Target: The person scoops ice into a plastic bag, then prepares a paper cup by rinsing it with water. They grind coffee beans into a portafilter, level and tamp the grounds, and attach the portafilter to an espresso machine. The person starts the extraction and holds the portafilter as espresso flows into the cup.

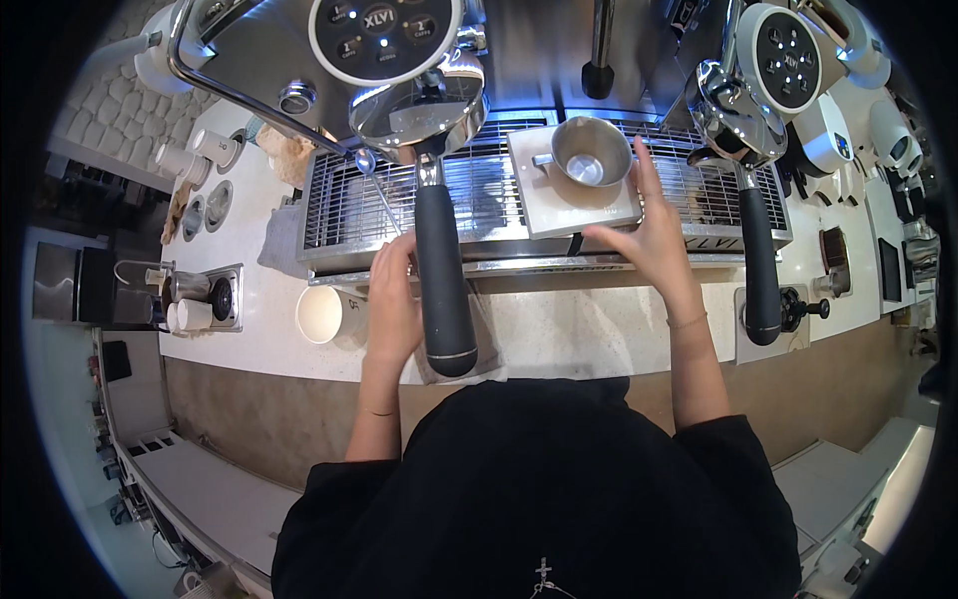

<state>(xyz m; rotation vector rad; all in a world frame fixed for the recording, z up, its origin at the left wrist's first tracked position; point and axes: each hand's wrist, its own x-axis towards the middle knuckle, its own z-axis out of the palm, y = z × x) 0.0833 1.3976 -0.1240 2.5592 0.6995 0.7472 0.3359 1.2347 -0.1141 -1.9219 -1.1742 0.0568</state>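
Note:
A small stainless-steel pitcher (591,152) stands upright on a pale, flat scale (554,213) on the espresso machine's drip tray. My right hand (655,236) is at the scale's near right corner, thumb at the front edge and fingers spread up past the pitcher; nothing shows enclosed in it. Beside a portafilter's black handle (445,277), my left hand (395,303) has its fingers curled at the tray's front edge. The handle partly hides those fingers. A metal spoon (382,187) slants across the grate, its lower end meeting my left fingertips; whether they grip it is unclear.
A paper cup (322,314) stands left of my left hand, near a grey cloth (283,239). Another portafilter handle (761,269) juts out on the right. A steam wand (598,71) hangs behind the pitcher. A small sink (238,299) holds cups at left.

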